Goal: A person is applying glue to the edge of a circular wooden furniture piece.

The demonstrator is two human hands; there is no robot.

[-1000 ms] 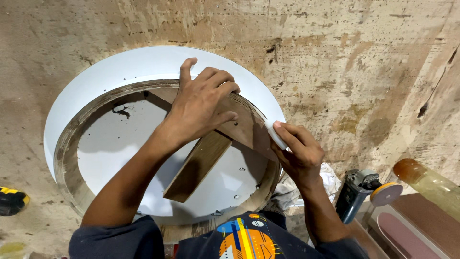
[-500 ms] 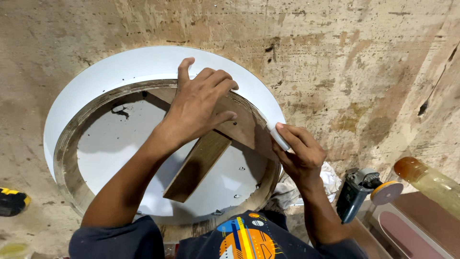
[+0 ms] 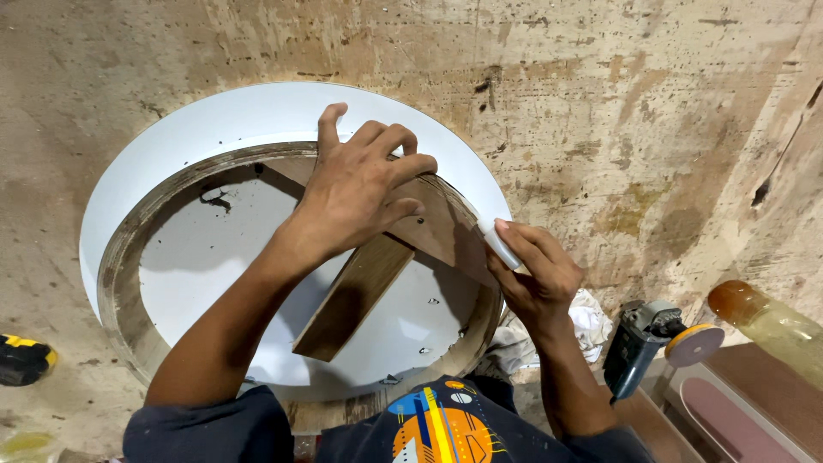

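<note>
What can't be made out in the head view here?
- Head view: the join where the wooden piece meets the round white frame is covered by the left hand.
- What the right hand presses at the rim is hidden by its fingers.
- Angle grinder: rear body hidden behind the forearm.
- Yellow-black tool: cut off by the left edge.
- Amber bottle: cut off by the right edge.

The left hand (image 3: pixel 360 193) pressed a wooden block (image 3: pixel 356 296) inside the white round frame (image 3: pixel 257 116); the right hand (image 3: pixel 536 274) gripped its rim beside an angle grinder (image 3: pixel 647 343).
</note>
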